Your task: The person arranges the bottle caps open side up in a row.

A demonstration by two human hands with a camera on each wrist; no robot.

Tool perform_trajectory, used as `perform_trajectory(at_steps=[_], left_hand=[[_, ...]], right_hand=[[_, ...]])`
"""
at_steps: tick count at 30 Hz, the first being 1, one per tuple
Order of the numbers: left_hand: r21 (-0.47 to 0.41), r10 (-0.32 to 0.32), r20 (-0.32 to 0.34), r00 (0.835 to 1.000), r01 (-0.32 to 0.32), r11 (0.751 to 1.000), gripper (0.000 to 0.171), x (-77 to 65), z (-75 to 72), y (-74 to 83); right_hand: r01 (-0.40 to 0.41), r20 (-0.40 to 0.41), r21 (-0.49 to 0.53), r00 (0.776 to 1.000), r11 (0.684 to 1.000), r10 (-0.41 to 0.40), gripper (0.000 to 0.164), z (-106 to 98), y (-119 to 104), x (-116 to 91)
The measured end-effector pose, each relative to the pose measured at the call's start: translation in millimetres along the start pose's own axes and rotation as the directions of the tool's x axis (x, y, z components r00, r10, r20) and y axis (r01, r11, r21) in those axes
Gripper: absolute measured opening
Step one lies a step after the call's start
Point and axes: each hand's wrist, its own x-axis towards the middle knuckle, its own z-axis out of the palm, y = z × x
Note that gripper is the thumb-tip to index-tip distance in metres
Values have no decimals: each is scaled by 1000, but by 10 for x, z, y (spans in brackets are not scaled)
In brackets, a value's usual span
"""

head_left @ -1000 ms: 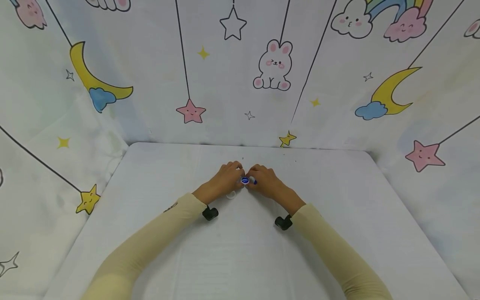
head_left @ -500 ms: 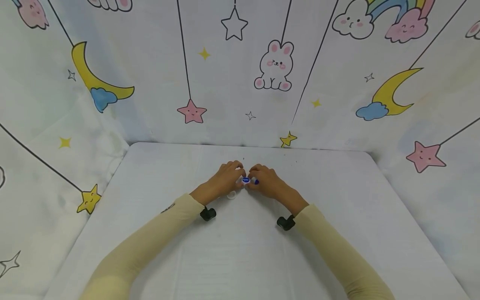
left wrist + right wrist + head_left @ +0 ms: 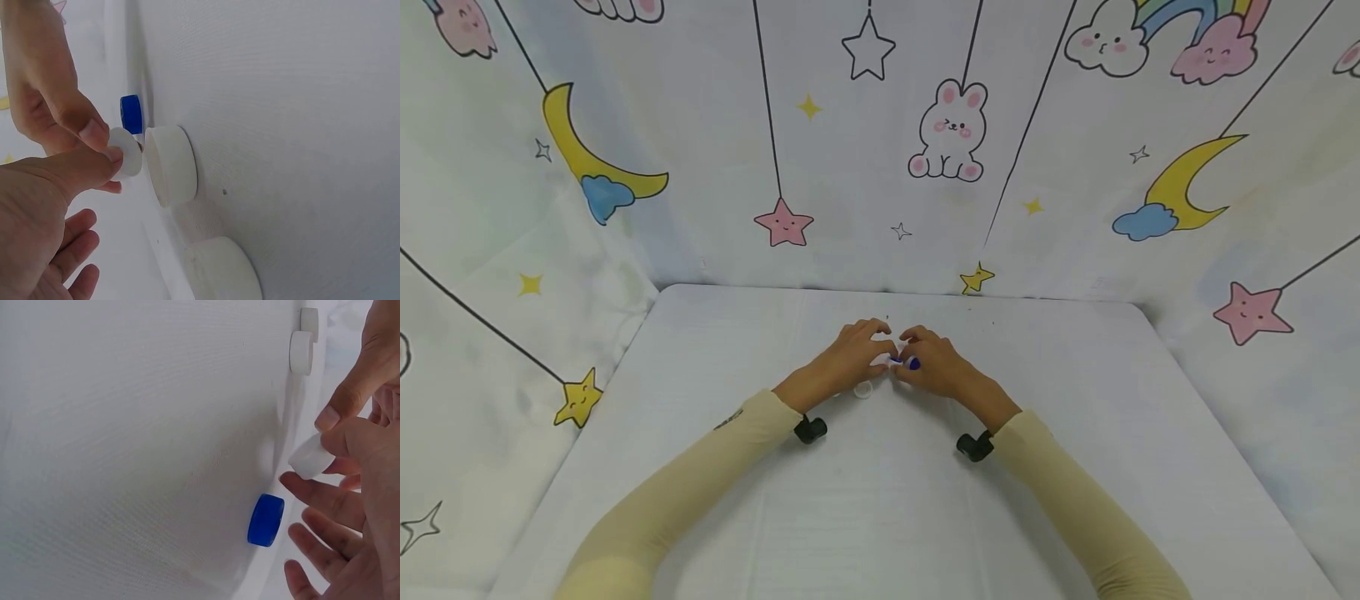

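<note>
Above the surface (image 3: 850, 500), toward its far edge, the left hand (image 3: 856, 350) and right hand (image 3: 931, 360) both pinch a small white cap (image 3: 311, 457) in their fingers. It looks light, stiff, perhaps slippery, best held by its rim. A blue cap (image 3: 265, 520) and two other white caps (image 3: 174, 164) sit nearby; no writing is legible.

Over the far middle part of the bench (image 3: 865, 508), the first cap (image 3: 311, 457) is between the left hand (image 3: 844, 358) and the right hand (image 3: 936, 365), above the surface. To the right of it, the second cap (image 3: 265, 520) lies on the bench, near the right hand. On the left side, the third cap (image 3: 173, 165) lies on the bench, and the fourth cap (image 3: 226, 272) is further left, near but apart. Behind the bench is the wall (image 3: 700, 125).
</note>
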Motion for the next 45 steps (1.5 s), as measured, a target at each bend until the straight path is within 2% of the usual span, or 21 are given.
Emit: perform_trajectory(at_steps=[5, 9, 15, 22, 26, 33, 39, 45], left_hand=[[1, 25, -29, 999, -25, 1000, 22, -6, 4, 11], [-16, 21, -38, 999, -22, 1000, 20, -4, 7, 16], [-56, -31, 13, 999, 32, 998, 20, 12, 19, 28], [-116, -112, 74, 991, 120, 986, 24, 24, 16, 36], [-166, -139, 92, 986, 153, 974, 25, 29, 16, 33], [-264, -195, 132, 972, 224, 938, 27, 22, -23, 79], [-279, -216, 151, 964, 252, 927, 30, 3, -13, 71], [-296, -203, 166, 965, 245, 923, 24, -12, 11, 63]], right_hand=[[-21, 2, -11, 1000, 1000, 21, 35, 22, 24, 5], [-13, -13, -14, 1000, 1000, 13, 35, 16, 34, -18], [22, -57, -33, 998, 999, -24, 32, 17, 37, -73], [72, -115, -37, 991, 997, -76, 27, -7, 13, -136], [106, -124, -58, 986, 993, -113, 34, -18, -12, -181], [145, -139, -116, 977, 983, -161, 42, 51, 30, -198], [168, -148, -108, 972, 980, -183, 37, 41, 50, -221], [180, -120, -64, 975, 982, -187, 34, 10, 20, -250]])
